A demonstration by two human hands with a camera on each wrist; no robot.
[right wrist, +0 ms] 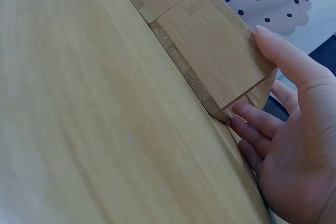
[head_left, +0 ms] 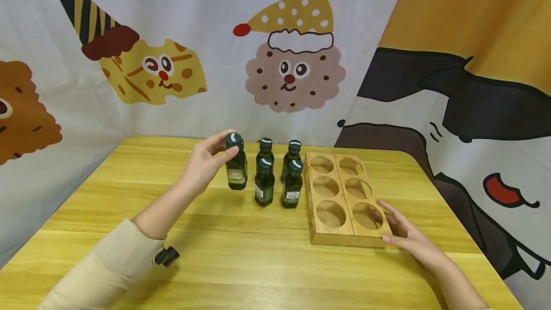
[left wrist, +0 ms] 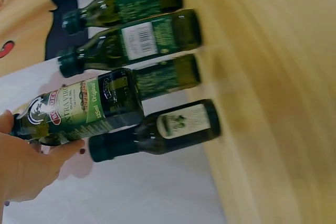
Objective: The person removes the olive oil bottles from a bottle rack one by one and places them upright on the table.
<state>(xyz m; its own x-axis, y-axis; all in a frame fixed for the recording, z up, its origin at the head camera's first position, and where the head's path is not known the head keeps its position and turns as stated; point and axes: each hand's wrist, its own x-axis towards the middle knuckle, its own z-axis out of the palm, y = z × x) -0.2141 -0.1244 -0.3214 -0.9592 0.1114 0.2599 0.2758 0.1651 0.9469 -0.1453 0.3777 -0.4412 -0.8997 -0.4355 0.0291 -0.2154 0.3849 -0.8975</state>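
My left hand (head_left: 206,159) pinches a dark green olive oil bottle (head_left: 236,172) near its cap, between thumb and fingers. The label faces out in the left wrist view, where the bottle slants across others. Just to the right stand several similar bottles, among them a front one (head_left: 264,188) and another front one (head_left: 292,189), all with dark green caps. My right hand (head_left: 409,238) holds the near right corner of a wooden holder (head_left: 349,219) with round holes. In the right wrist view, the thumb (right wrist: 281,51) lies at its upper edge and the fingers (right wrist: 257,129) at its side.
Both hands work over a yellow wood-grain table (head_left: 241,262). A cartoon-printed cloth (head_left: 206,8) hangs behind and along the sides of it. The holder stands close to the right of the bottles. A small black clip-like object (head_left: 166,256) shows by the left sleeve (head_left: 125,248).
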